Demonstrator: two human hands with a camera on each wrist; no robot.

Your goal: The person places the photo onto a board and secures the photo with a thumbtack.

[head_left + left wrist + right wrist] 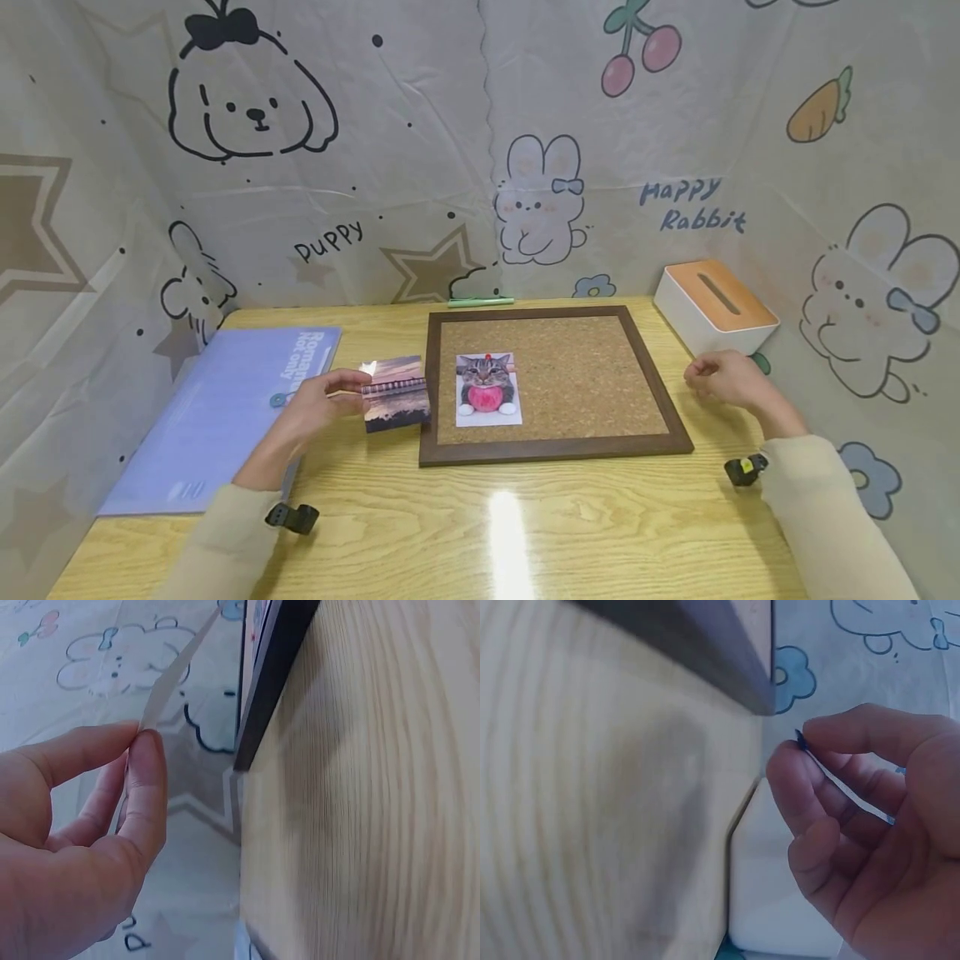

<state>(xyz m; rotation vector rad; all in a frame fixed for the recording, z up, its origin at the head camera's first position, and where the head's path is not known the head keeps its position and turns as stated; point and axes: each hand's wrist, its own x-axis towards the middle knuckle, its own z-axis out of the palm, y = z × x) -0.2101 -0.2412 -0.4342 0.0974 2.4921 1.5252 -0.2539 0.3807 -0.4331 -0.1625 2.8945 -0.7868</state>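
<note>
A photo card point(396, 393) of a pink and purple sky over dark water is pinched by its left edge between the thumb and fingers of my left hand point(315, 410). It overlaps the left side of the corkboard frame point(431, 383); the left wrist view shows the card almost edge-on. On the cork point(585, 375) is a cat photo point(487, 396) with a red pushpin point(487, 357) at its top. My right hand point(731, 385), right of the board, pinches a tiny dark blue pushpin point(800, 739) between thumb and forefinger.
A lilac document folder point(217, 408) lies on the left of the wooden table point(405, 525). Behind my right hand stands a white tissue box point(693, 321) with an orange top. A green pen point(480, 302) lies behind the board, near the printed curtain point(420, 150).
</note>
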